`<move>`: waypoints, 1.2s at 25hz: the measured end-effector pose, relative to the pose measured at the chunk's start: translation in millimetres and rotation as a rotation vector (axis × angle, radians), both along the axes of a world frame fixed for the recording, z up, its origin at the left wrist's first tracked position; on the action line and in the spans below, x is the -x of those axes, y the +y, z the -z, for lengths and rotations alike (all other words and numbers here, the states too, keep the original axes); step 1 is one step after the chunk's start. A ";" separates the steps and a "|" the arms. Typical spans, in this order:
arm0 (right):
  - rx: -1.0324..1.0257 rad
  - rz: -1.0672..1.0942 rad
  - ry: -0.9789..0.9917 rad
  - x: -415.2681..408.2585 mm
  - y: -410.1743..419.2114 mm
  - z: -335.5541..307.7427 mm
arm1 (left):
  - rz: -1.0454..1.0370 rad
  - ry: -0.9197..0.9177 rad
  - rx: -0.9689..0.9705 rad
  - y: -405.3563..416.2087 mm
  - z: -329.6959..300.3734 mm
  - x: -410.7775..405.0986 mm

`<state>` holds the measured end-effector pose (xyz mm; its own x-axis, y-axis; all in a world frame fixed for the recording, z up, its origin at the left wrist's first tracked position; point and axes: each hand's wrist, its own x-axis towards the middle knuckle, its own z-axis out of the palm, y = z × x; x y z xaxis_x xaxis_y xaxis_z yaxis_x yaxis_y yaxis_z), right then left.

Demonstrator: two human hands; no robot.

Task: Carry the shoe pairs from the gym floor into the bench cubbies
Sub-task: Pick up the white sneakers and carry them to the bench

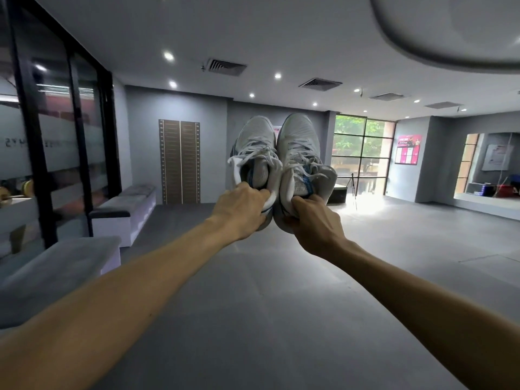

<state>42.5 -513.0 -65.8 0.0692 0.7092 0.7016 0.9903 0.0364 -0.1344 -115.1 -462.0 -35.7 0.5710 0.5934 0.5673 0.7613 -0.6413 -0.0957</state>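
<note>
I hold a pair of white sneakers with blue trim out in front of me at arm's length, toes pointing away. My left hand (242, 212) grips the heel collar of the left sneaker (254, 144). My right hand (315, 223) grips the heel collar of the right sneaker (299, 144). The two shoes touch side by side, well above the grey gym floor (253, 291). A white bench with a dark cushion (123, 209) stands along the left wall, its cubby fronts seen at a steep angle. A nearer bench (56, 266) sits at the lower left.
A glass partition with black frames (56, 122) runs along the left, with dumbbells behind it. Wooden slat panels (180, 161) hang on the far wall. A tripod (351, 187) and a dark box (336, 195) stand by the far window. A mirror opening (486, 167) is at the right.
</note>
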 end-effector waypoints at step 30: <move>0.042 -0.978 -0.021 172.0 717.9 22.5 | -0.960 -0.010 0.016 562.1 27.1 145.5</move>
<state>-129.5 204.9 -88.3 -0.5748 0.4714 0.6689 0.5276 0.8383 -0.1374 -260.6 100.1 -62.8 -0.1669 0.8131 0.5576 0.9635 0.2547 -0.0831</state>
